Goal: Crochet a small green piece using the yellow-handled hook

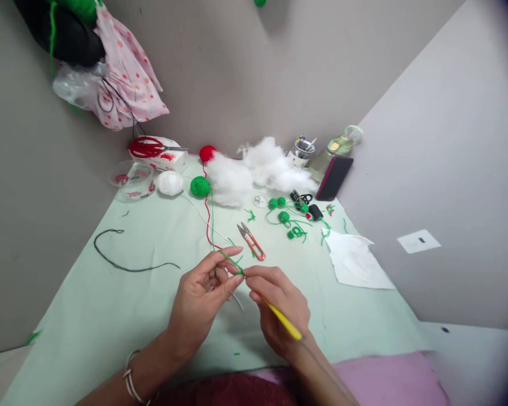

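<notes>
Green yarn (230, 258): hold evenly taut with left grip (201, 288) pinched on it and right grip (279, 296) clamped around yellow tool (284, 321).

1 yellow-handled tool (284, 321), 1 phone (335, 178)

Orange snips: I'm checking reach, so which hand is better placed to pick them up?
Probably the right hand: the handle end of the orange snips lies close to it. Both hands are occupied, though: the right grips a yellow-handled tool, the left hand green yarn.
</notes>
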